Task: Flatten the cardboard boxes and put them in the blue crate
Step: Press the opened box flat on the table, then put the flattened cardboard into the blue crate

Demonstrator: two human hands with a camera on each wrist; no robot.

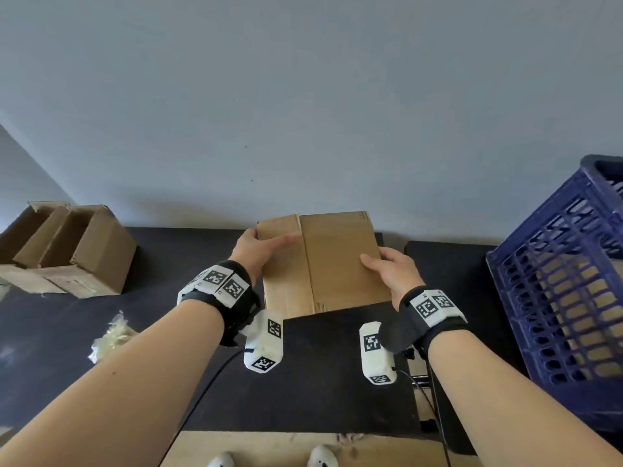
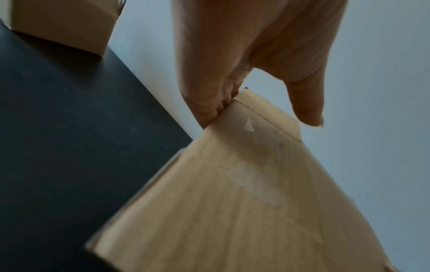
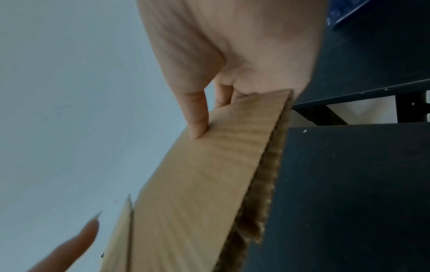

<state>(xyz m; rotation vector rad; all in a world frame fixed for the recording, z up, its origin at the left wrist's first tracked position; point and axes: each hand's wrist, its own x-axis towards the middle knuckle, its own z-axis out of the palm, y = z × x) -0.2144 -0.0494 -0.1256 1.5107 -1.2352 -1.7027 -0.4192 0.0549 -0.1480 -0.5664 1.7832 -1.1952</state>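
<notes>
A flattened brown cardboard box (image 1: 323,261) is held above the black table (image 1: 168,264) in front of me. My left hand (image 1: 261,252) grips its left edge, thumb laid across the top face. My right hand (image 1: 387,269) grips its right edge, thumb on top and fingers underneath. In the left wrist view the left hand (image 2: 232,88) pinches the corner of the cardboard (image 2: 232,202). In the right wrist view the right hand's thumb (image 3: 197,117) presses on the cardboard (image 3: 197,184), whose corrugated edge shows. The blue crate (image 1: 569,281) stands at the right with cardboard showing through its lattice.
An open cardboard box (image 1: 70,247) with upright flaps sits at the table's far left on flat cardboard. Crumpled clear tape (image 1: 111,335) lies near my left forearm. A gap (image 1: 394,244) splits the two table tops. More cardboard (image 1: 286,449) lies on the floor.
</notes>
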